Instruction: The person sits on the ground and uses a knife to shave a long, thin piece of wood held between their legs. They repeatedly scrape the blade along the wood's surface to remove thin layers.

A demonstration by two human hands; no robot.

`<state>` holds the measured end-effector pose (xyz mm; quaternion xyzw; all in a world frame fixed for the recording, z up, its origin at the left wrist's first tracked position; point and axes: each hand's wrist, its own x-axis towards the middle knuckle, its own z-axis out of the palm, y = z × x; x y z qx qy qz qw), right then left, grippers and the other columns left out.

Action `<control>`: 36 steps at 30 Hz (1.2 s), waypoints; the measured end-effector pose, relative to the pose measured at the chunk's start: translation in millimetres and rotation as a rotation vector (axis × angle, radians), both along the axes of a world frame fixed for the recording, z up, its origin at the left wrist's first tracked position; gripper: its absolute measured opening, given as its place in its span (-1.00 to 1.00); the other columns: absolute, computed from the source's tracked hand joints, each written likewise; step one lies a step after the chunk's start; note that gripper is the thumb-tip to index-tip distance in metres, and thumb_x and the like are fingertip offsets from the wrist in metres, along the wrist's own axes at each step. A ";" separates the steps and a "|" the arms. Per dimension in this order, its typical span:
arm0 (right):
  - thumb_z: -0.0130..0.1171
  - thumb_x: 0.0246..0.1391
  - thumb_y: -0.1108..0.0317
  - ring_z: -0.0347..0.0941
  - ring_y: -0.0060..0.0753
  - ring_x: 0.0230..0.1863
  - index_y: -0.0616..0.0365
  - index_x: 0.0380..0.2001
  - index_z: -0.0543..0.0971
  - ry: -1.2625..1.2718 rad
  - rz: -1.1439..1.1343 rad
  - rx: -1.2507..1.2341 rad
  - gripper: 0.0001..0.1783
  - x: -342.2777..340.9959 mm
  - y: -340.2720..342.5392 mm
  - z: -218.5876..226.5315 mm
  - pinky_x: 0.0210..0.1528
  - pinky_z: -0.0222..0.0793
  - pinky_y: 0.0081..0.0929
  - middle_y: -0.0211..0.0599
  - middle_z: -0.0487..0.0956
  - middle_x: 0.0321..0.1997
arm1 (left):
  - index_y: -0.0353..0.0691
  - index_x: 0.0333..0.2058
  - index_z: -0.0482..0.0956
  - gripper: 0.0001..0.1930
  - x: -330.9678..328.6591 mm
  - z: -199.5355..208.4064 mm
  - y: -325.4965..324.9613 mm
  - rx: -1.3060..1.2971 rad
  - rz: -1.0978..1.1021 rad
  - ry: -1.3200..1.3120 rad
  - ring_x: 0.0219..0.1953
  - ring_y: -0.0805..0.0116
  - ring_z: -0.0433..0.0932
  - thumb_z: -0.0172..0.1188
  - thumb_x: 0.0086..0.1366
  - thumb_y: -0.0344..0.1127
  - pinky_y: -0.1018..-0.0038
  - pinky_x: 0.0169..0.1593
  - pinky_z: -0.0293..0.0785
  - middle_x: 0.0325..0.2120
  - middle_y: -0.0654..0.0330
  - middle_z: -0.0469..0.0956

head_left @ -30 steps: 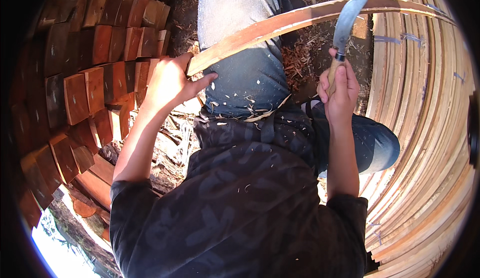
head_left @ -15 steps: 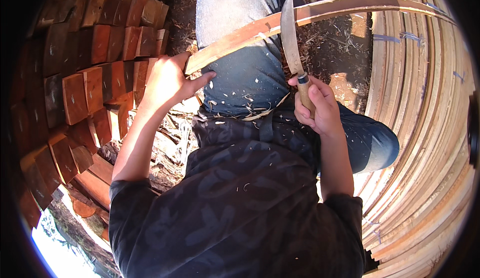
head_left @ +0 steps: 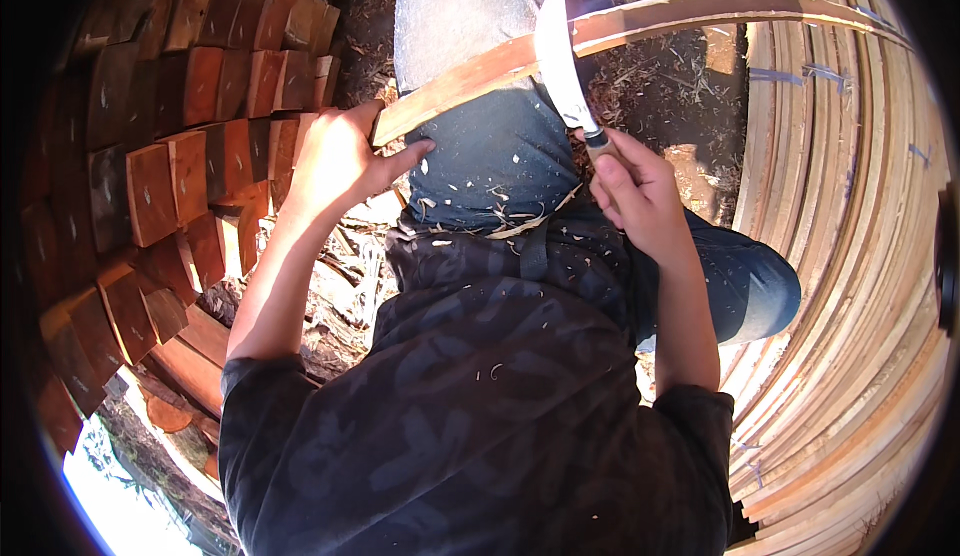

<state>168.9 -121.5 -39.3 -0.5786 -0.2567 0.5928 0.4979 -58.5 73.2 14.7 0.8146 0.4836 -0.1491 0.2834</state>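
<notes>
A long wooden strip [head_left: 450, 93] lies across my thigh in blue jeans and runs off to the far right. My left hand [head_left: 345, 156] is closed on its near left end; the fingertips are hidden behind the wood, and the thumb sticks out below. In my right hand [head_left: 635, 186] is a knife [head_left: 562, 61], held by its short wooden handle. Its broad, curved blade points up and away and overlaps the strip's middle. Whether the edge touches the wood I cannot tell.
Stacked reddish wood blocks [head_left: 150, 196] rise on the left. On the right lies a pile of long pale strips [head_left: 810, 206], some with bluish ties. Shavings cover the dark ground [head_left: 650, 91] and dot my jeans [head_left: 480, 181].
The knife has moved left and slightly away from me along the strip, and its blade now catches bright light. My left hand and the strip have barely shifted.
</notes>
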 end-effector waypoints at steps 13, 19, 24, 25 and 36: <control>-0.01 0.27 0.37 0.20 -0.79 -0.60 0.32 0.06 0.44 0.168 -0.486 0.087 -0.65 -7.1 -8.4 8.2 -0.62 0.09 -0.76 -0.52 0.38 -0.54 | -0.34 -0.26 0.61 -0.55 -3.5 -3.1 -3.2 -0.022 0.015 -0.038 -0.49 0.28 0.62 0.45 -0.06 -0.14 0.41 -0.34 0.49 -0.53 0.04 0.62; -0.06 0.28 0.36 0.17 -0.80 -0.62 0.29 0.05 0.43 0.070 -0.263 0.029 -0.66 1.2 -3.2 8.8 -0.66 0.05 -0.78 -0.52 0.31 -0.61 | -0.35 -0.26 0.61 -0.55 -9.6 -4.4 -0.4 0.046 -0.056 -0.098 -0.49 0.30 0.63 0.44 -0.04 -0.13 0.41 -0.33 0.49 -0.54 0.03 0.61; -0.07 0.31 0.28 0.14 -0.79 -0.66 0.28 0.07 0.42 0.139 -0.085 -0.028 -0.62 -8.9 -1.4 6.3 -0.68 0.05 -0.80 -0.49 0.33 -0.61 | -0.34 -0.26 0.62 -0.55 -2.2 -2.6 -1.6 0.015 -0.013 -0.047 -0.48 0.31 0.62 0.45 -0.06 -0.14 0.42 -0.32 0.49 -0.53 0.03 0.61; -0.06 0.31 0.28 0.14 -0.79 -0.65 0.28 0.07 0.42 0.135 -0.148 -0.001 -0.63 -6.7 -0.9 5.9 -0.67 0.05 -0.79 -0.49 0.33 -0.61 | -0.34 -0.26 0.62 -0.55 -4.4 -1.5 0.1 0.020 -0.018 -0.053 -0.49 0.31 0.61 0.45 -0.06 -0.14 0.41 -0.33 0.48 -0.53 0.03 0.61; -0.10 0.31 0.29 0.14 -0.76 -0.67 0.28 0.10 0.38 0.215 -0.260 0.077 -0.61 -24.5 -10.0 -12.7 -0.65 0.07 -0.76 -0.45 0.34 -0.60 | -0.34 -0.27 0.62 -0.53 -6.9 -7.4 -0.4 0.029 -0.024 -0.070 -0.47 0.23 0.62 0.46 -0.09 -0.11 0.39 -0.31 0.49 -0.52 0.02 0.60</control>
